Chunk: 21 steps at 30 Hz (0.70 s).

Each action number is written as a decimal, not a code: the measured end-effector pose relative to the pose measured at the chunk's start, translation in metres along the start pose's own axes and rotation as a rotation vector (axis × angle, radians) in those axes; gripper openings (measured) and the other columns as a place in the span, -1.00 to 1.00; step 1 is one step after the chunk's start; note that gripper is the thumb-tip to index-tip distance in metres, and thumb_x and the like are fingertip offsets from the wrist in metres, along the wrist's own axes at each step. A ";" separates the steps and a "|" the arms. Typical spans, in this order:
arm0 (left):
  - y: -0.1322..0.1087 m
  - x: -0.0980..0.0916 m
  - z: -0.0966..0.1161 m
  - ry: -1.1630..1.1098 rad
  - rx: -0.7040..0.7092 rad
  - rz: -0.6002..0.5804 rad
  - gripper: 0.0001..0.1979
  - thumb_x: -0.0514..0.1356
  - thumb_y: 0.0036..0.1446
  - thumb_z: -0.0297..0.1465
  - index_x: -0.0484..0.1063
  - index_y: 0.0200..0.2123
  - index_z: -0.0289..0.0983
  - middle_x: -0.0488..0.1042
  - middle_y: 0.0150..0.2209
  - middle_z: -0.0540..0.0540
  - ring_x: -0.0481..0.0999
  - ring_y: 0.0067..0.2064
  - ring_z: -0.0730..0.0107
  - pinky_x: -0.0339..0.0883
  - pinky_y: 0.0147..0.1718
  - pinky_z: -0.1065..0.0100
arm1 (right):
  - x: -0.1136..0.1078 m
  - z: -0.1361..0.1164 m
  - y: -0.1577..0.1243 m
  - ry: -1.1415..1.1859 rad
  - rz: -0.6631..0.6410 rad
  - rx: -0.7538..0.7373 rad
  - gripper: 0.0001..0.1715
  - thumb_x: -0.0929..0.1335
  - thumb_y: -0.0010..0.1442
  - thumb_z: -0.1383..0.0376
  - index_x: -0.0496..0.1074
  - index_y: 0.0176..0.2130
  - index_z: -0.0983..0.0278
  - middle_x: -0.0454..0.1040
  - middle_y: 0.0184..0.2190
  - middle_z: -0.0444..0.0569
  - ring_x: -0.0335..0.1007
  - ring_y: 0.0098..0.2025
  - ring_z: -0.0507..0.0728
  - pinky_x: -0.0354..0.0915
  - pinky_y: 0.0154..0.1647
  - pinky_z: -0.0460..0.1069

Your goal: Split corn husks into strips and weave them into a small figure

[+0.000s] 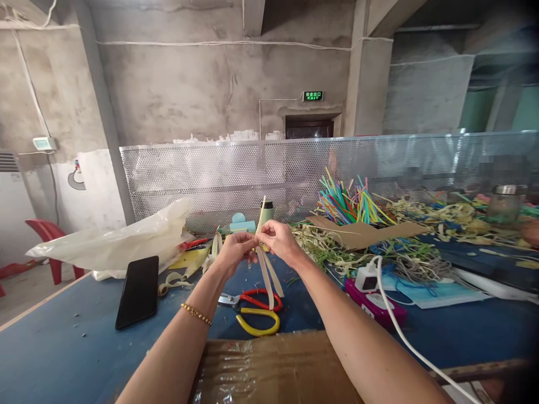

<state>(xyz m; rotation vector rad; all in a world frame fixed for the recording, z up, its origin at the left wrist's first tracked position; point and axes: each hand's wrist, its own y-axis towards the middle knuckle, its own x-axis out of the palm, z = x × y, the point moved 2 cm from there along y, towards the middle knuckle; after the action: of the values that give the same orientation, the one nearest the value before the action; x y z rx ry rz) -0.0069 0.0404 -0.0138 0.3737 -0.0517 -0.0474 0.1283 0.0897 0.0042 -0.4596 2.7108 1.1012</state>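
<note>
Over the middle of the table, my left hand (236, 253) and my right hand (278, 241) meet, both with fingers pinched. Between them are pale, flat, straw-like strips (265, 279). One narrow end stands up above my fingers, and two wider tails hang below. The exact point where the strips cross is hidden by the fingertips. Below the tails lie scissors (257, 330) with one red and one yellow handle and short metal blades pointing left. A lidded green container (268, 212) stands just behind my hands.
A black phone (138, 292), a plastic bag (126, 238) and yellowish strips lie left. Right are coloured stems (351, 202), tangled fibres (320, 244), cardboard (370, 233), and a magenta power block (374, 306) with a white cable. A cardboard box (278, 367) is nearest me; a perforated metal screen (219, 179) stands behind.
</note>
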 end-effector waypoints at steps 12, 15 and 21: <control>-0.003 -0.005 0.004 0.101 -0.011 -0.073 -0.67 0.38 -0.13 -0.26 0.41 -0.37 -0.35 0.49 -0.54 -0.05 0.29 -0.72 0.59 -0.06 -0.75 0.50 | -0.004 0.001 0.001 -0.045 -0.017 -0.035 -0.85 0.33 0.09 0.27 0.24 -0.42 0.26 0.35 -0.60 -0.20 0.23 -0.67 -0.04 0.18 -0.66 -0.13; -0.003 -0.005 0.004 0.207 -0.031 -0.060 -0.67 0.37 -0.13 -0.21 0.44 -0.51 -0.38 0.47 -0.58 -0.07 0.20 -0.72 0.65 -0.10 -0.74 0.50 | -0.003 -0.002 0.002 -0.095 0.001 -0.109 -0.87 0.34 0.06 0.29 0.27 -0.42 0.27 0.37 -0.56 -0.16 0.30 -0.58 -0.01 0.21 -0.59 -0.12; -0.004 -0.007 0.006 0.208 0.002 0.018 -0.71 0.37 -0.17 -0.25 0.45 -0.58 -0.37 0.38 -0.65 -0.01 0.17 -0.69 0.64 -0.10 -0.71 0.50 | -0.005 -0.004 0.003 -0.064 -0.044 -0.124 -0.86 0.37 0.07 0.26 0.38 -0.39 0.31 0.43 -0.53 -0.12 0.34 -0.50 0.01 0.25 -0.49 -0.09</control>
<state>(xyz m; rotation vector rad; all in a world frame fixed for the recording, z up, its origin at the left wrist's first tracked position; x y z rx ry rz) -0.0141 0.0349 -0.0102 0.3787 0.1510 0.0093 0.1319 0.0899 0.0099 -0.4913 2.5748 1.2547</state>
